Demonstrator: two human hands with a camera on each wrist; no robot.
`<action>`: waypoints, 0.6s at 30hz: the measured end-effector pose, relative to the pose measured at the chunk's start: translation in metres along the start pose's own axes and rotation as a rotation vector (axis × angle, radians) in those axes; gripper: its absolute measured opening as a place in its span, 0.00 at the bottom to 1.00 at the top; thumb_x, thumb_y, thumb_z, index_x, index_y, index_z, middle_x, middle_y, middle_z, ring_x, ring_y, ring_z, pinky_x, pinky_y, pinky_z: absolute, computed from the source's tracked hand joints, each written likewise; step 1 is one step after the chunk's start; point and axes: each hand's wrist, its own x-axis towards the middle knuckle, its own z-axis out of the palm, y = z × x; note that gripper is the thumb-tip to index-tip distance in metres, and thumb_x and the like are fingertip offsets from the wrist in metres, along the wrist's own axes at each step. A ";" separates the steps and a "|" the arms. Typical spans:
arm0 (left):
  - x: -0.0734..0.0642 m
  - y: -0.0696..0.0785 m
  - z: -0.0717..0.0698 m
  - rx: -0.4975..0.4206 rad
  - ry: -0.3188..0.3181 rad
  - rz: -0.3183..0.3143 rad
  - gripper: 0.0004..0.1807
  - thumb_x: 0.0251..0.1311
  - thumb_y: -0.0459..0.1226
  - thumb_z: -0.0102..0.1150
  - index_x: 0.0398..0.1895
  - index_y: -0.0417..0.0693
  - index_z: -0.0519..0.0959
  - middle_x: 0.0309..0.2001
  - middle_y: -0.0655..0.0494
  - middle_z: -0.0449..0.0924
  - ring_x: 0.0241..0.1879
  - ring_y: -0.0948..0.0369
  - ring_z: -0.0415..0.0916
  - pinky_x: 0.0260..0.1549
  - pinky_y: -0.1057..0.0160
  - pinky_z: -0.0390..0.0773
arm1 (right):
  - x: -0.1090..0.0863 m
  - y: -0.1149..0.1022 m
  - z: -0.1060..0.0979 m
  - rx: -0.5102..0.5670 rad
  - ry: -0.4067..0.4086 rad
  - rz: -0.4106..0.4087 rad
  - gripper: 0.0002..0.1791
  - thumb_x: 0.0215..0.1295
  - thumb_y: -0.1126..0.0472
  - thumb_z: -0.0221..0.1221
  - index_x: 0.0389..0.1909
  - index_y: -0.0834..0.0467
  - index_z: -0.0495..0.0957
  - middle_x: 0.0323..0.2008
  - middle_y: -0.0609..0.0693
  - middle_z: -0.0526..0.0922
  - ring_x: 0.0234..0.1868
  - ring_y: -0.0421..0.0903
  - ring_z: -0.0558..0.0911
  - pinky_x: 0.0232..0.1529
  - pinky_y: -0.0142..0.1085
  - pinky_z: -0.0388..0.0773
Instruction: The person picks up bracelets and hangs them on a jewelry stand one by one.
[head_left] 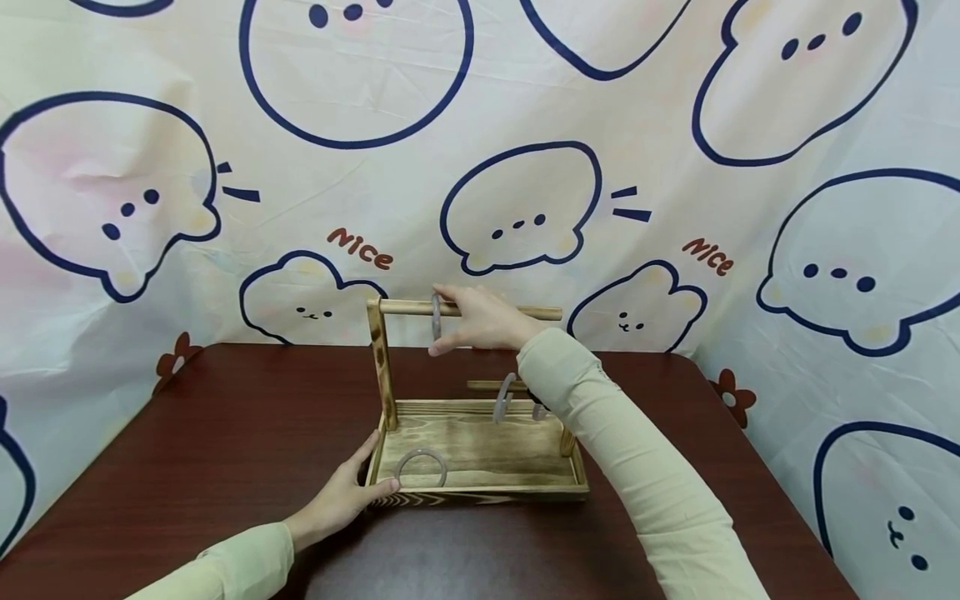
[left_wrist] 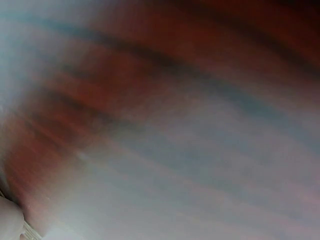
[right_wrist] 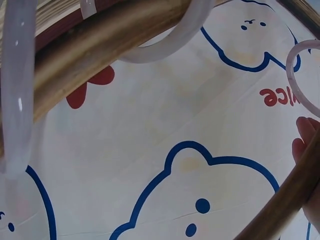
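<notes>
A wooden bangle stand has a tray base and two rods. My left hand grips its left front corner; in the left wrist view only a blurred fingertip shows by a wooden edge. At the upper rod, my right hand holds a pale bangle between thumb and fingertips, the rod passing through it. That bangle is at the right edge in the right wrist view. Pale bangles hang on the lower rod, partly behind my right sleeve. Another bangle leans inside the tray.
The stand is on a dark red-brown table. A pale cloth with cartoon faces hangs behind and beside the table. The stand's left post rises near my left hand; its right post is partly behind my right forearm.
</notes>
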 end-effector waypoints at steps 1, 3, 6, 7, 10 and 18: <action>0.000 0.000 0.000 0.000 0.001 0.000 0.50 0.55 0.44 0.61 0.72 0.43 0.39 0.73 0.44 0.37 0.71 0.46 0.31 0.65 0.41 0.41 | 0.000 0.000 0.000 0.006 0.002 -0.002 0.55 0.41 0.37 0.68 0.70 0.48 0.53 0.67 0.45 0.63 0.66 0.44 0.64 0.63 0.40 0.63; 0.000 0.000 0.000 0.003 0.003 0.002 0.50 0.55 0.44 0.61 0.72 0.43 0.39 0.73 0.44 0.37 0.71 0.46 0.32 0.65 0.41 0.41 | 0.000 0.000 0.000 0.028 0.009 -0.009 0.55 0.42 0.36 0.67 0.70 0.48 0.53 0.67 0.45 0.62 0.66 0.43 0.64 0.63 0.40 0.63; 0.000 0.000 0.000 0.005 0.003 0.005 0.50 0.56 0.44 0.61 0.72 0.43 0.40 0.73 0.44 0.37 0.71 0.46 0.32 0.65 0.41 0.41 | -0.001 0.000 -0.001 0.070 0.029 -0.025 0.54 0.43 0.35 0.66 0.70 0.49 0.53 0.67 0.45 0.61 0.66 0.43 0.63 0.64 0.40 0.62; 0.000 0.000 0.000 0.006 0.001 0.005 0.50 0.56 0.44 0.61 0.72 0.43 0.39 0.73 0.44 0.37 0.71 0.46 0.32 0.65 0.41 0.42 | -0.001 0.000 -0.001 0.085 0.035 -0.028 0.53 0.44 0.35 0.65 0.70 0.49 0.53 0.68 0.45 0.60 0.67 0.43 0.62 0.64 0.40 0.61; 0.000 0.000 -0.001 0.007 0.000 0.007 0.50 0.56 0.44 0.61 0.72 0.43 0.39 0.73 0.43 0.37 0.71 0.45 0.32 0.65 0.40 0.42 | -0.002 0.000 -0.001 0.119 0.053 -0.037 0.51 0.47 0.37 0.64 0.70 0.49 0.53 0.68 0.44 0.59 0.68 0.43 0.60 0.65 0.40 0.59; 0.000 0.000 -0.001 0.013 -0.005 0.004 0.50 0.56 0.45 0.60 0.72 0.44 0.39 0.73 0.43 0.36 0.71 0.45 0.31 0.64 0.40 0.42 | -0.005 0.005 0.005 0.212 0.155 -0.098 0.39 0.56 0.40 0.58 0.67 0.51 0.60 0.65 0.44 0.65 0.65 0.41 0.65 0.64 0.37 0.62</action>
